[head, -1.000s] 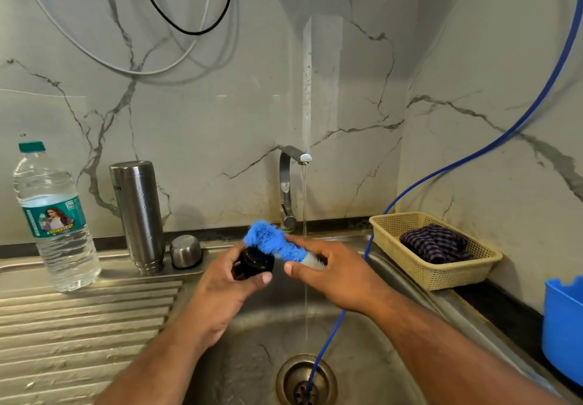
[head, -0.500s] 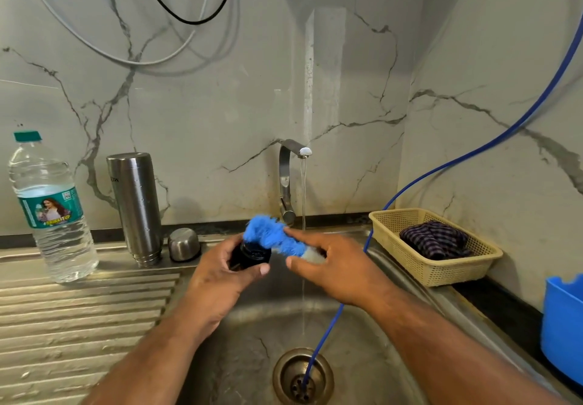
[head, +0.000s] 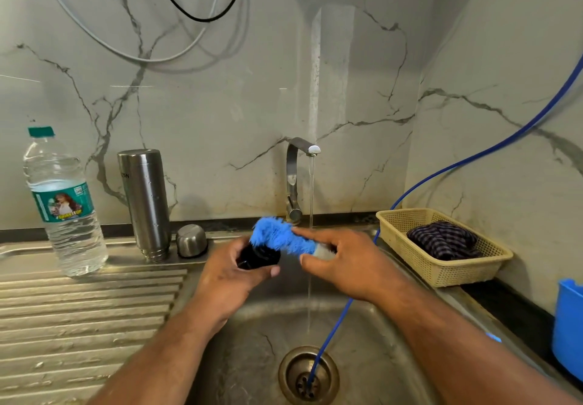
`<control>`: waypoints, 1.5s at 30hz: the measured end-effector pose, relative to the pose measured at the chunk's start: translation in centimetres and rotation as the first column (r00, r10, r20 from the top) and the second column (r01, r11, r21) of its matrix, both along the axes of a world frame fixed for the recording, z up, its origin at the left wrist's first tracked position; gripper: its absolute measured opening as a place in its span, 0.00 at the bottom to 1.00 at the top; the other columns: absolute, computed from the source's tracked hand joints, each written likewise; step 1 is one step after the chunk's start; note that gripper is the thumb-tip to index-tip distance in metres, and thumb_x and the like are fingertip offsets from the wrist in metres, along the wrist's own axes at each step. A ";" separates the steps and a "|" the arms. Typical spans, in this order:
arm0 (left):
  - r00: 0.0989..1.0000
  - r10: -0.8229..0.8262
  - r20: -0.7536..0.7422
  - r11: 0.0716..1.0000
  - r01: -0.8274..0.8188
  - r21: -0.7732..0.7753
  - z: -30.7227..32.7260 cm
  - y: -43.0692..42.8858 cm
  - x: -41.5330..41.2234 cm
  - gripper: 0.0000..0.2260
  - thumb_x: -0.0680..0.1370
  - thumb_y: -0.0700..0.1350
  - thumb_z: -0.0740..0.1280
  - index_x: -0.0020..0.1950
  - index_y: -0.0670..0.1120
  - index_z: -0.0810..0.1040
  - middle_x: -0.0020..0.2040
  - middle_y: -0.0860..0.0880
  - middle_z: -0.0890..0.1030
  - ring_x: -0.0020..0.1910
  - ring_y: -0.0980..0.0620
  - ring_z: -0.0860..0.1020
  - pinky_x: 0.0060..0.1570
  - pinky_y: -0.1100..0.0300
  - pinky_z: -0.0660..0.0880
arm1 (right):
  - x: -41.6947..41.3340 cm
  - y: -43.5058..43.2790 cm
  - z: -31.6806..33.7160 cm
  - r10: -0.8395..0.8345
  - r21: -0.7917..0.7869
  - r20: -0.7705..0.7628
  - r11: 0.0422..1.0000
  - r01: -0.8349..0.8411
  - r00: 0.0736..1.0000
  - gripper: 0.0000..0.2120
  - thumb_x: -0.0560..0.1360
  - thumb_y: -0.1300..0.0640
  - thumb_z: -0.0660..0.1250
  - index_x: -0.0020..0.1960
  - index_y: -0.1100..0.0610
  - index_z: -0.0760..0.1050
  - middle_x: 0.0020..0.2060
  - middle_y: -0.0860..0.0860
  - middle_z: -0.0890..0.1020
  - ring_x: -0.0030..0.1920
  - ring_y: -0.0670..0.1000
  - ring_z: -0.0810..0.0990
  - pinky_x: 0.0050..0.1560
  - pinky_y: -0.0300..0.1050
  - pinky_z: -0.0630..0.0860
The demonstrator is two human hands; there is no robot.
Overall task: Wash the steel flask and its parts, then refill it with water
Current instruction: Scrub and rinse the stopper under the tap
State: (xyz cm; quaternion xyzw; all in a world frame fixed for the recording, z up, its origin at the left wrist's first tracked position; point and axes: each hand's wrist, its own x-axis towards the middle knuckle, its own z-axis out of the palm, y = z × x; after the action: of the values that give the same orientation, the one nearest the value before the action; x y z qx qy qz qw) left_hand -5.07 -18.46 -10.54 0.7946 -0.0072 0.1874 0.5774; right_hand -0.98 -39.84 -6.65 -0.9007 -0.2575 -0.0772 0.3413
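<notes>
Over the steel sink (head: pixel 372 335), my left hand (head: pixel 230 275) grips a black flask stopper (head: pixel 260 256). My right hand (head: pixel 344 262) holds a blue bristle brush (head: pixel 280 238) by its pale handle, and the bristles press on the stopper's top. The steel flask body (head: pixel 145 202) stands upside down on the counter at the back left, with its small steel cap (head: pixel 191 240) beside it. A thin stream of water runs from the tap (head: pixel 296 180) just behind my right hand.
A plastic water bottle (head: pixel 61 206) stands on the ribbed drainboard (head: pixel 82 319) at the left. A blue hose (head: pixel 334 329) drops into the drain (head: pixel 307 376). At the right sit a beige basket (head: pixel 441 273) with a checked cloth and a blue container (head: pixel 568 325).
Both hands stay over the sink with the brush on the stopper. The brush head has shifted slightly against it. The camera view has tilted a little.
</notes>
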 end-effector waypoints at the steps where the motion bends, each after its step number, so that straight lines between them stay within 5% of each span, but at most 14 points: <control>1: 1.000 -0.010 0.002 1.000 0.010 0.013 0.0 -0.2 0.1 0.23 0.69 0.41 0.81 0.61 0.52 0.82 0.52 0.56 0.87 0.52 0.62 0.83 0.56 0.62 0.78 | 0.0 0.2 -0.3 0.000 0.006 0.013 1.000 0.000 1.000 0.24 0.76 0.38 0.69 0.70 0.27 0.69 0.52 0.38 0.82 0.35 0.36 0.78 0.36 0.32 0.75; 4: 1.000 -0.017 0.010 1.000 0.016 0.026 0.0 -0.5 0.2 0.21 0.69 0.41 0.81 0.60 0.51 0.83 0.52 0.54 0.87 0.52 0.58 0.84 0.59 0.55 0.79 | -0.1 1.0 -0.9 0.054 0.043 -0.016 0.998 -0.054 0.998 0.25 0.76 0.38 0.70 0.72 0.30 0.69 0.62 0.36 0.80 0.50 0.37 0.81 0.48 0.33 0.79; 11: 0.999 0.031 0.026 0.993 -0.028 -0.115 -0.1 0.8 0.6 0.25 0.70 0.36 0.79 0.64 0.52 0.80 0.55 0.56 0.86 0.55 0.61 0.83 0.60 0.60 0.77 | 0.2 0.4 -0.4 0.040 0.065 -0.068 0.997 -0.035 0.997 0.22 0.76 0.42 0.70 0.69 0.31 0.73 0.50 0.40 0.84 0.33 0.35 0.79 0.31 0.31 0.72; 16: 0.999 0.033 0.002 0.998 -0.033 -0.047 0.1 0.3 0.4 0.19 0.71 0.40 0.79 0.60 0.52 0.82 0.51 0.57 0.87 0.50 0.62 0.84 0.56 0.60 0.78 | -0.2 1.1 -0.8 0.116 0.069 -0.053 0.991 -0.112 0.992 0.23 0.76 0.39 0.70 0.70 0.28 0.71 0.62 0.35 0.80 0.56 0.41 0.82 0.54 0.37 0.79; 20: 0.999 0.032 0.016 0.995 -0.030 -0.091 0.2 0.5 0.2 0.22 0.71 0.40 0.79 0.63 0.51 0.81 0.53 0.58 0.86 0.52 0.63 0.83 0.57 0.61 0.78 | 0.2 0.3 -0.2 0.026 0.058 -0.050 0.998 -0.023 0.998 0.21 0.75 0.40 0.70 0.67 0.26 0.72 0.49 0.40 0.85 0.35 0.40 0.80 0.37 0.36 0.78; 24: 1.000 -0.020 -0.007 1.000 0.020 0.002 0.3 -0.5 -0.1 0.16 0.72 0.43 0.79 0.58 0.52 0.83 0.50 0.56 0.87 0.51 0.59 0.84 0.58 0.54 0.80 | -0.1 1.1 -0.9 0.108 0.084 -0.029 0.991 -0.105 0.994 0.25 0.74 0.37 0.71 0.70 0.28 0.70 0.58 0.38 0.83 0.48 0.38 0.82 0.52 0.38 0.81; 29: 1.000 0.011 0.010 0.995 -0.010 -0.101 0.4 0.1 0.1 0.21 0.72 0.43 0.79 0.63 0.50 0.81 0.53 0.55 0.87 0.55 0.58 0.84 0.63 0.50 0.78 | 0.2 -0.1 0.1 0.018 0.049 -0.022 0.999 -0.017 1.000 0.21 0.77 0.42 0.70 0.68 0.28 0.73 0.46 0.41 0.85 0.31 0.41 0.78 0.34 0.37 0.77; 33: 1.000 -0.023 0.019 0.999 0.024 -0.027 0.4 -0.8 0.0 0.16 0.73 0.41 0.78 0.59 0.52 0.83 0.51 0.56 0.87 0.53 0.60 0.84 0.61 0.54 0.79 | 0.0 0.7 -0.6 0.056 0.092 -0.006 0.994 -0.055 0.998 0.23 0.76 0.39 0.70 0.69 0.28 0.71 0.57 0.38 0.83 0.48 0.40 0.83 0.50 0.39 0.82; 38: 0.999 0.030 0.040 0.992 -0.024 -0.127 0.5 0.3 0.1 0.21 0.72 0.42 0.78 0.64 0.51 0.80 0.54 0.56 0.86 0.55 0.60 0.83 0.62 0.53 0.79 | 0.2 -0.4 0.6 0.025 0.020 -0.038 1.000 -0.024 0.999 0.22 0.77 0.42 0.70 0.69 0.30 0.72 0.46 0.42 0.83 0.31 0.38 0.76 0.30 0.33 0.71; 43: 1.000 0.007 0.012 1.000 -0.007 0.009 0.4 -0.6 -0.1 0.17 0.72 0.43 0.78 0.59 0.53 0.83 0.51 0.57 0.87 0.52 0.61 0.84 0.59 0.54 0.80 | -0.6 0.8 -0.4 0.116 0.072 -0.024 0.991 -0.113 0.993 0.24 0.75 0.39 0.71 0.70 0.30 0.71 0.58 0.37 0.82 0.46 0.34 0.80 0.46 0.31 0.77; 45: 1.000 0.025 0.004 1.000 -0.025 -0.010 0.3 -0.4 -0.1 0.16 0.72 0.44 0.78 0.59 0.54 0.82 0.51 0.57 0.87 0.51 0.61 0.83 0.59 0.54 0.80 | -0.6 0.6 0.0 0.116 0.036 -0.029 0.993 -0.115 0.993 0.23 0.76 0.40 0.70 0.70 0.29 0.72 0.56 0.37 0.82 0.42 0.34 0.79 0.40 0.32 0.76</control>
State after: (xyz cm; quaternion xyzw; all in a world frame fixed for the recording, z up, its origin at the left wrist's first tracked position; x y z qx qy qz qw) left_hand -5.14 -18.84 -10.22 0.7912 0.0026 0.1964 0.5791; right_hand -1.55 -39.20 -6.61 -0.8794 -0.3025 -0.0476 0.3646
